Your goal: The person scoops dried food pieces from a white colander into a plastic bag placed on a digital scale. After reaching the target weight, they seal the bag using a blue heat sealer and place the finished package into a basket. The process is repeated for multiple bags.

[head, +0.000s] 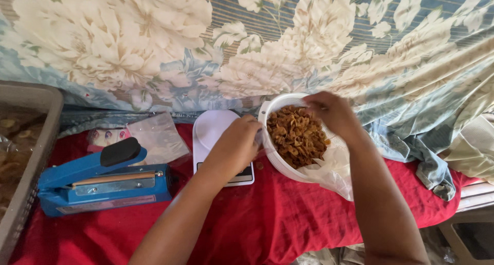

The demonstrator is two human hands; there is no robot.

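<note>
- The right hand [332, 111] reaches into the white basket [272, 159], fingers curled over the heap of brown fried chips [296, 136]. Whether it has chips pinched cannot be told; the fingertips are hidden by the back of the hand.
- The left hand [234, 147] is curled, knuckles up, at the basket's left rim, just over the white scale [216, 129]. It appears to grip something small and clear, probably a bag mouth, but the pictures do not settle this.
- The basket sits on the red cloth [267, 218] of the desk, right of the scale, with a clear plastic bag [334, 175] bunched beneath its right side.
- The blue sealer [103, 185] stands at the left, well apart from the basket. Empty clear pouches [157, 136] lie behind it. A grey crate [31, 157] stands at the far left edge.
- Judgement: the step in hand is taking a portion of chips from the basket.
- To do it well, the person should lift small pinches, since the chips look brittle and light.
- The left hand should steady the opening close to the rim, so that little spills onto the cloth.
- The scale platform should stay free of any resting wrist, or the reading would be false.
</note>
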